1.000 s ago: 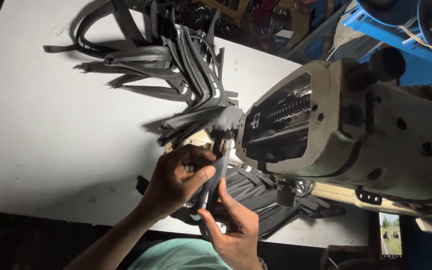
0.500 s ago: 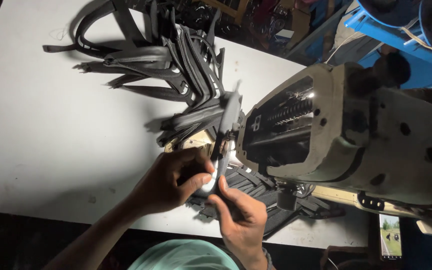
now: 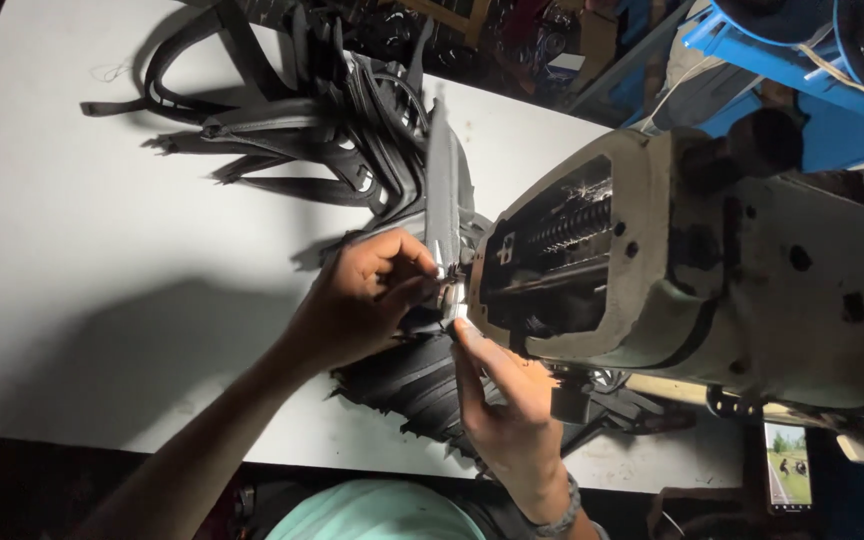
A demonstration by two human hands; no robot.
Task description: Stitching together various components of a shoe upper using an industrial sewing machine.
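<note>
A cream industrial sewing machine (image 3: pixel 712 290) stands on a white table (image 3: pixel 102 260). My left hand (image 3: pixel 367 300) pinches a dark grey strap piece (image 3: pixel 442 190) right at the needle area of the machine head. My right hand (image 3: pixel 507 405) grips the same strap from below, index finger pointing up toward the needle. The strap rises upright away from my hands toward a heap of other straps. Under both hands lies a stack of black cut pieces (image 3: pixel 412 385).
A tangled pile of dark straps with buckles (image 3: pixel 322 130) covers the far middle of the table. Blue racks (image 3: pixel 782 60) stand behind the machine. A phone with a lit screen (image 3: pixel 787 478) sits at the lower right. My right wrist wears a bracelet (image 3: pixel 562 515).
The view has come closer to the machine. Both hands have moved up to the needle area, and the strap now stands upright in front of the machine head.
</note>
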